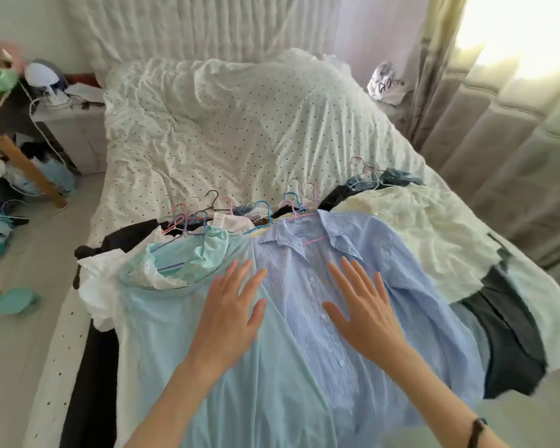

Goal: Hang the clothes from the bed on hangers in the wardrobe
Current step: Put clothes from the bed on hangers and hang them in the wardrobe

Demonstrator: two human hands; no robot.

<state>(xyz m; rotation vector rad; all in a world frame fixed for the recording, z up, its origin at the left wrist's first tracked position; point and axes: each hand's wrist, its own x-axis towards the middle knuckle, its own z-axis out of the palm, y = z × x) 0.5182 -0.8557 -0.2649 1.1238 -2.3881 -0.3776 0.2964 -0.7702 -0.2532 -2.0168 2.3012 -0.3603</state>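
Head view, near to far. Left hand [232, 313] and right hand [364, 310] lie flat at 6 o'clock, fingers straight and spread wide, gripping nothing. Left palm sits on the seam between the pale blue dress [207, 344] and the striped blue shirt [353, 286]; the right palm is on the shirt's button line. Judgement: pressing or smoothing the pile before lifting it.

Clothes heaped across the foot of the bed, already on hangers [207, 211], whose hooks fan toward 12 o'clock, likely so they can be gathered together. A cream garment [427, 234] at 2 o'clock, dark garments [511, 344] at 3 to 4 o'clock and under the left edge at 8 o'clock.

Beyond, the dotted bedspread [223, 134] at 12 o'clock. Bedside table [75, 124] at 10 o'clock, curtain [498, 124] at 2 o'clock. Wardrobe not in view.
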